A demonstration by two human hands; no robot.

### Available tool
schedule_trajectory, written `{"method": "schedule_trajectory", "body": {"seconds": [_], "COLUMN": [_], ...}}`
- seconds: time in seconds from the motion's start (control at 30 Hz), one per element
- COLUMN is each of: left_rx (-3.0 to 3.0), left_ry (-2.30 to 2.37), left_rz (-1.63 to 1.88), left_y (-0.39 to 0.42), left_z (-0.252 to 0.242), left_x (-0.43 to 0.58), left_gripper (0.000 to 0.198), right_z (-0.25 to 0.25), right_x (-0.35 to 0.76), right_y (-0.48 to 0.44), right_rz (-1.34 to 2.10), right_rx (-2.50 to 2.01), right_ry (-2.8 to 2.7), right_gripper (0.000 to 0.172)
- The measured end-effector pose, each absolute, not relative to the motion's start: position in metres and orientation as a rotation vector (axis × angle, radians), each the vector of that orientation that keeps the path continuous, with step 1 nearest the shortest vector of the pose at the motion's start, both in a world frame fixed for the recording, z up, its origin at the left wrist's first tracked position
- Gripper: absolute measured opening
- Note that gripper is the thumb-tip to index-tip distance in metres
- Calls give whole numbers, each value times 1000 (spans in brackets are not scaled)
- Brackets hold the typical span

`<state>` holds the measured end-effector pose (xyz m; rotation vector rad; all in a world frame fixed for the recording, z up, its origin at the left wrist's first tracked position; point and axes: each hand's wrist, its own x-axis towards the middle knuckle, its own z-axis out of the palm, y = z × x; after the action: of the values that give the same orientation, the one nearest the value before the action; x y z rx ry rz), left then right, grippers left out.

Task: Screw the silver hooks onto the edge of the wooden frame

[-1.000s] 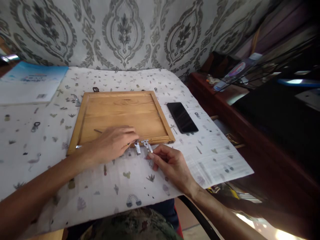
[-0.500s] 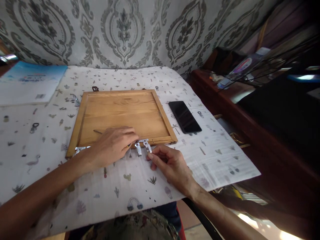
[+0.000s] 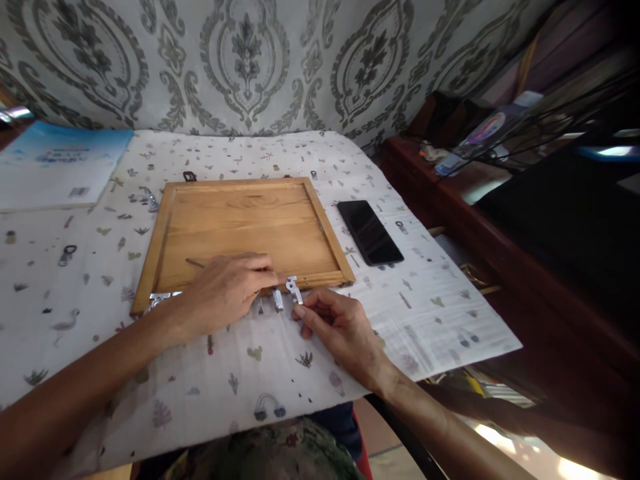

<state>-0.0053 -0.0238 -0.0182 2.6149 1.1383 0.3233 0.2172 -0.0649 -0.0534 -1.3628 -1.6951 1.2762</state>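
Note:
A pale wooden cabinet door [image 3: 245,227] with a raised frame lies flat on the cloth. Silver metal hinges sit along its near edge. My right hand [image 3: 340,327] pinches the lower end of the rightmost hinge [image 3: 293,291] between thumb and fingers. My left hand [image 3: 230,287] rests over the near edge, fingers bent together and fingertips at the hinge's upper part. Just left of it another hinge arm [image 3: 278,300] sticks out below these fingers. Another hinge [image 3: 163,299] shows near the left corner, partly behind my left forearm. What lies under my left fingertips is hidden.
A black phone [image 3: 370,233] lies right of the door. A thin brown stick [image 3: 195,263] rests on the panel. A small metal piece [image 3: 150,199] sits by the upper left corner. A blue-and-white book [image 3: 65,163] lies far left; a plastic bottle [image 3: 487,133] is on the right-hand furniture.
My left fingertips have shifted slightly right, covering more of the hinges' upper parts. My right hand keeps its pinch, and the door stays in place.

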Motion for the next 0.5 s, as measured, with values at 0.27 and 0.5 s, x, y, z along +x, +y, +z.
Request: {"method": "schedule_trajectory", "body": {"seconds": [0.27,0.5], "left_rx": [2657,2710], "left_ry": [1109,1078], "left_rz": [337,376], "left_y": [-26,-25], "left_z": [-15,-20], "left_x": [-4,-5], "left_gripper": [46,39], "right_z": [-54,-53], "right_x": [217,217], "right_y": [-66,-65], "right_rz": [1282,1280], "right_rx": [-1367,-1379], "right_ry": [-1684,-1701], "right_gripper": [21,22]}}
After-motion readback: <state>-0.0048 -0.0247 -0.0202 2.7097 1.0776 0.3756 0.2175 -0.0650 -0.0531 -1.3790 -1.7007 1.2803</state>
